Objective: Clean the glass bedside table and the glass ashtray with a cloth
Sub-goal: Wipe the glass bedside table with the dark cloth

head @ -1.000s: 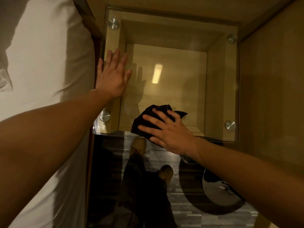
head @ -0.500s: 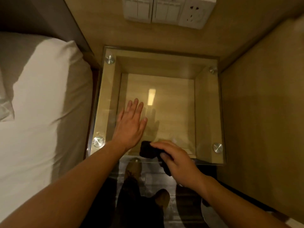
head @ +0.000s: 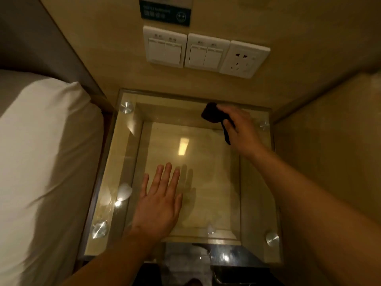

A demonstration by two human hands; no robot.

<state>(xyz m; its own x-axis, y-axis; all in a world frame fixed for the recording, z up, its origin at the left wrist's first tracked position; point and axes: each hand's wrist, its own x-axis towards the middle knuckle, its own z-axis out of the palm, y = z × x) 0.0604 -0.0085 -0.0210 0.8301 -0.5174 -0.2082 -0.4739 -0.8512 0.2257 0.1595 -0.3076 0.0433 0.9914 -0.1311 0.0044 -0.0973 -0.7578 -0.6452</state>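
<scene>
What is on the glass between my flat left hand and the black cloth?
Nothing: in the head view the glass table top between the left hand and the cloth is bare, showing only a light reflection.

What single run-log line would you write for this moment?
step: wiping glass tabletop | right hand: grips black cloth, far right corner | left hand: flat on tabletop

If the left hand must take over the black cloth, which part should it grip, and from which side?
Probably the bunched end of the cloth that sticks out left of the right hand. Come from the left, above the glass: that lump is thick and free, while the thin tail runs along the palm.
</scene>
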